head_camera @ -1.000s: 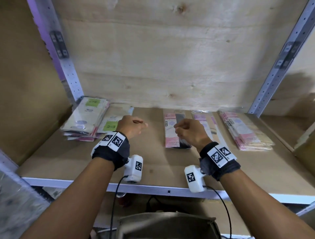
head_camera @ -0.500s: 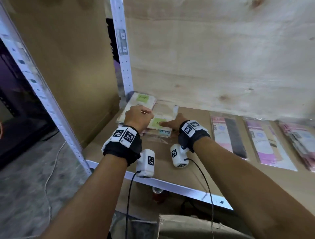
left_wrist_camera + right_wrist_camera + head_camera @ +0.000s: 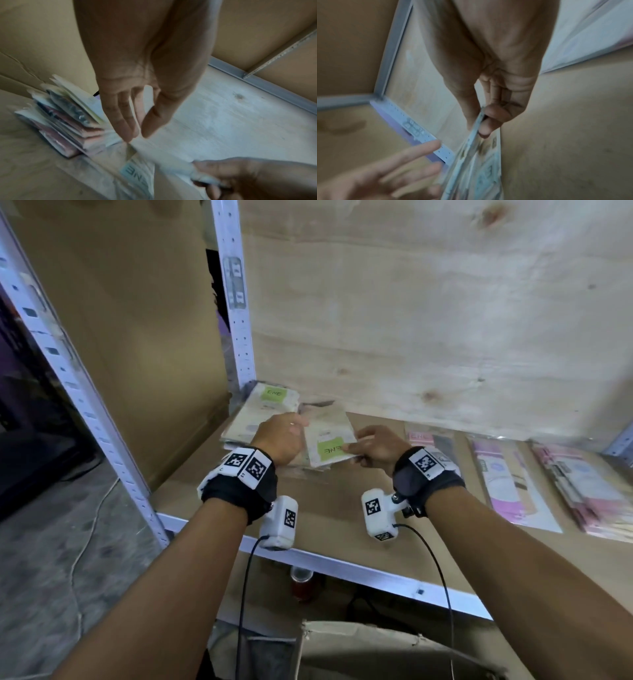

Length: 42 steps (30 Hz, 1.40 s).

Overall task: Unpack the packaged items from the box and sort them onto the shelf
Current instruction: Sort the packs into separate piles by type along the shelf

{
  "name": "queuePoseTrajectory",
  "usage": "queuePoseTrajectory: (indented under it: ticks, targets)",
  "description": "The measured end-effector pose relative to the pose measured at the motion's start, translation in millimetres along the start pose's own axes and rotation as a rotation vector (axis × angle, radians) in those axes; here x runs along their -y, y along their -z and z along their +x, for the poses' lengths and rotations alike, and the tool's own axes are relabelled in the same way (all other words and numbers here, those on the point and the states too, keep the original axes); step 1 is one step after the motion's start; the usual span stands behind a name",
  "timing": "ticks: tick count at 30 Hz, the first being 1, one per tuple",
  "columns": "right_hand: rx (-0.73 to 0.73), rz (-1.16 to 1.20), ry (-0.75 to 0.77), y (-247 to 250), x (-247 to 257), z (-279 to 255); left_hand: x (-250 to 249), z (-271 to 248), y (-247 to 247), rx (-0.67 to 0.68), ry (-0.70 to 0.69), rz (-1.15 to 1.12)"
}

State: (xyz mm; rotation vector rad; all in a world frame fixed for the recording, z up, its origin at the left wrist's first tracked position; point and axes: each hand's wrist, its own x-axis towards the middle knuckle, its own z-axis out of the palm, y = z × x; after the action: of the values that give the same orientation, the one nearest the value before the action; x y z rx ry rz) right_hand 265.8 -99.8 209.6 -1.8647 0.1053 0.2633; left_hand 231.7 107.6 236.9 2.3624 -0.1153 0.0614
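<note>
A flat packet with a green label lies tilted on the left pile of packets in the shelf's back left corner. My right hand pinches the packet's right edge between thumb and fingers; the right wrist view shows this grip on the thin packet. My left hand hovers over the pile, its straight fingers at the packet's left edge. In the left wrist view the pile fans out beside the packet.
More packets lie in rows along the shelf board to the right: a pink and black one, a purple one and a pink pile. A metal upright stands behind the left pile. The cardboard box sits below the shelf edge.
Both hands have moved left from the middle of the shelf to the left pile. The right hand went from pointing on the green-label packet to pinching its edge.
</note>
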Motion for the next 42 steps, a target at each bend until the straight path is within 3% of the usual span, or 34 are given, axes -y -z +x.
queuePoseTrajectory:
  ticks: [3,5,9,14,18,23,26,28,30,36,38,42]
  targets:
    - [-0.014,0.289,0.043,27,-1,-38,-14,-5,-19,0.166,-0.138,0.15]
    - [-0.005,0.344,0.069,47,1,-61,-27,-12,-31,0.088,-0.232,0.158]
    - [-0.007,0.473,0.047,88,4,-99,-61,-20,-41,-0.201,-0.5,0.073]
    - [0.078,0.569,0.172,125,1,-135,-98,-32,-51,-0.21,-0.602,-0.274]
    - [0.015,0.358,0.278,130,-23,-145,-110,-35,-66,-0.163,-0.539,-0.5]
    - [0.03,-0.024,0.266,132,-59,-146,-100,-21,-87,-0.121,-0.232,-0.698]
    - [0.07,-0.028,0.232,141,-71,-143,-92,-11,-98,-0.051,-0.086,-0.708]
    - [0.124,-0.06,0.207,148,-77,-142,-87,-6,-99,-0.09,-0.047,-0.721]
    - [0.171,-0.124,0.174,152,-81,-143,-81,-1,-99,-0.137,-0.064,-0.687]
    - [0.15,-0.201,0.144,152,-85,-143,-60,11,-105,-0.02,-0.092,-0.32]
    - [0.182,-0.165,0.126,153,-86,-140,-59,12,-105,-0.007,-0.082,-0.409]
    - [0.277,0.049,0.078,153,-87,-139,-61,5,-101,0.06,0.065,-0.721]
